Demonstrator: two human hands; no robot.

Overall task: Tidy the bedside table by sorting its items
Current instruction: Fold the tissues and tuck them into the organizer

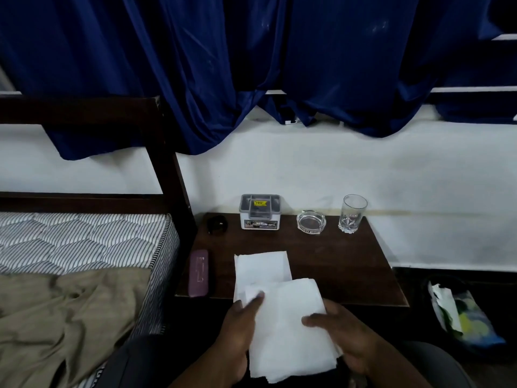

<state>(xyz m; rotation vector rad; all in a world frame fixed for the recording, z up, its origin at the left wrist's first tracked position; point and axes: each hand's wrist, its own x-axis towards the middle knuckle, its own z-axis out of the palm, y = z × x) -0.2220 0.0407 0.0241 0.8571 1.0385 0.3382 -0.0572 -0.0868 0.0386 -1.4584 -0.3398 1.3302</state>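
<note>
At the near edge of the dark wooden table (335, 264), both my hands are on a white tissue sheet (288, 326) held over my lap. My left hand (237, 340) grips the sheet's left edge, fingers closed, thumb lying on top of the paper. My right hand (344, 337) holds the right edge, fingers curled over it and shut on the paper. The held sheet overlaps a second white tissue (261, 268) that lies flat on the table, its near part hidden under the held one; I cannot tell whether the two are joined. Along the table's back edge, left to right: a small dark round object (216, 224), too dim to identify; a white box with a grey lid (259, 212) carrying a yellow sticker; a clear glass ashtray (311, 222); an upright clear drinking glass (353, 213). Ashtray and glass stand near each other, not touching. A mauve oblong case (198, 273) lies lengthwise at the table's left edge, just beside the bed frame. Left of the table: bed with striped quilted mattress (84, 236) and a rumpled tan sheet (64, 317). Blue curtain (251, 65) hangs above the white wall. On the floor to the right, a dark bin (464, 312) holds crumpled wrappers.
</note>
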